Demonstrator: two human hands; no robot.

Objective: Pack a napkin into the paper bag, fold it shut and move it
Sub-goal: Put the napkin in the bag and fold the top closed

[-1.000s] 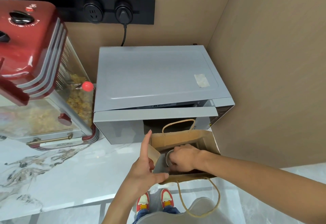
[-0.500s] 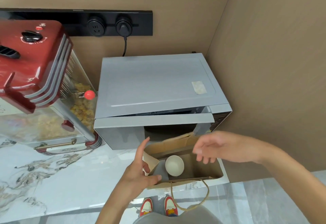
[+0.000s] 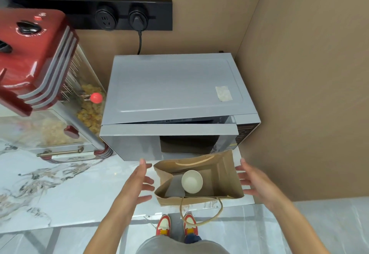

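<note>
A brown paper bag [image 3: 227, 173] stands open on the marble counter's near edge, right in front of the microwave. Inside it sit a white paper cup [image 3: 192, 181] and a grey folded sheet [image 3: 175, 186], possibly the napkin. One twine handle [image 3: 201, 216] hangs over the counter's edge. My left hand [image 3: 139, 183] hovers just left of the bag, fingers spread, not touching it. On the bag's right side my right hand [image 3: 253, 181] is also spread and holds nothing.
A grey microwave [image 3: 173, 94] stands against the back wall, its door slightly ajar. A red popcorn machine [image 3: 38, 78] fills the left. The tan side wall [image 3: 309, 94] is close on the right. The marble counter [image 3: 60, 189] stretches left of the bag.
My right hand came out of the bag, leaving the cup inside, and swung to the bag's right side. My left hand let go of the bag's left rim and now hovers beside it.
</note>
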